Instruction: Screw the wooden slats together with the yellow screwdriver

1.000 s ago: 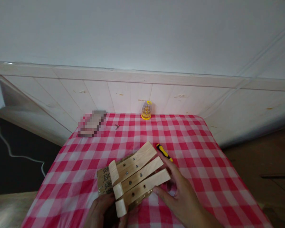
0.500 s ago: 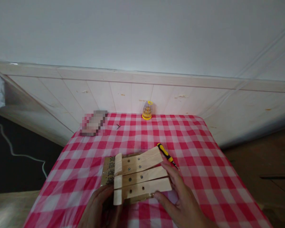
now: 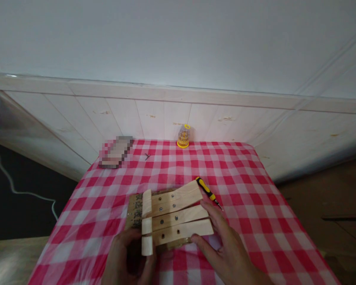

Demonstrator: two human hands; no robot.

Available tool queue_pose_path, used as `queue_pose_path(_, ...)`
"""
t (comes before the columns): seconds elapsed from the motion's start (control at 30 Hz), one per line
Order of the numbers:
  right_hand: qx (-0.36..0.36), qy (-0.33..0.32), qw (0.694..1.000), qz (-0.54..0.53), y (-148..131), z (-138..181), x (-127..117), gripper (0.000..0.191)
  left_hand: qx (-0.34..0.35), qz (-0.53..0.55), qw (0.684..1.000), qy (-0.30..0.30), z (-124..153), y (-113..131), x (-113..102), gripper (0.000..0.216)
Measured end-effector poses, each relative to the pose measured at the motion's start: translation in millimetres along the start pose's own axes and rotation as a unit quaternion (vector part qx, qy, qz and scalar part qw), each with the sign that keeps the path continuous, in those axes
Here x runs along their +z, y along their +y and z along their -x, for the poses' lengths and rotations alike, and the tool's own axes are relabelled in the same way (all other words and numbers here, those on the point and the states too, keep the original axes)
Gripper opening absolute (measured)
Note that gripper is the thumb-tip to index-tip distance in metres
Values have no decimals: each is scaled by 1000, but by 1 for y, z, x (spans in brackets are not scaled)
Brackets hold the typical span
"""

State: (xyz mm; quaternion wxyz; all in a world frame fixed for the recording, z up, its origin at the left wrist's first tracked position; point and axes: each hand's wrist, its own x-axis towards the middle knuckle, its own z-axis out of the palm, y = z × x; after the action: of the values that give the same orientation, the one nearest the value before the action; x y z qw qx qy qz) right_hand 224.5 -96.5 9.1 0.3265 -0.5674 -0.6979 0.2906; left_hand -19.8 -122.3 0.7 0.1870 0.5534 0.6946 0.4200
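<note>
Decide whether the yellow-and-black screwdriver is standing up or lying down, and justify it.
Lying down: the screwdriver stretches lengthwise along the checked tablecloth, beside the wooden pieces and beyond the right hand.

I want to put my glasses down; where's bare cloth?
The checked cloth is bare right of the yellow-based container, beyond the screwdriver, and left of the cardboard. It's crowded at the front middle, where the left hand and right hand hold the wooden slats.

Carries, across a counter (image 3: pixel 89 209) spread with red-and-white checked cloth (image 3: pixel 249 178) — a pixelated flat item (image 3: pixel 116 152), small dark bits (image 3: pixel 147 156), a yellow-based container (image 3: pixel 183 136), a black-and-yellow screwdriver (image 3: pixel 206 188) — and, resting or lifted hard to tell, a wooden assembly (image 3: pixel 185 214).
</note>
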Motion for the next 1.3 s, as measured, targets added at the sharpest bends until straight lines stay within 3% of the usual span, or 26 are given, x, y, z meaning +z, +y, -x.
queue_pose_path(0.33,-81,25,996,38,-3,2,3,49,-58,12,998,4,-2,-1,5,45)
queue_pose_path(0.57,-19,31,998,46,-2,4,5,64,-63,5,998,0,-4,1,6,43)
queue_pose_path(0.77,6,-3,999,31,-1,4,5,75,-62,-13,998,-2,-1,-4,8,44)
queue_pose_path(1.3,21,-2,1000,-1,-3,1,5,72,-39,-22,999,-7,-3,0,7,42)
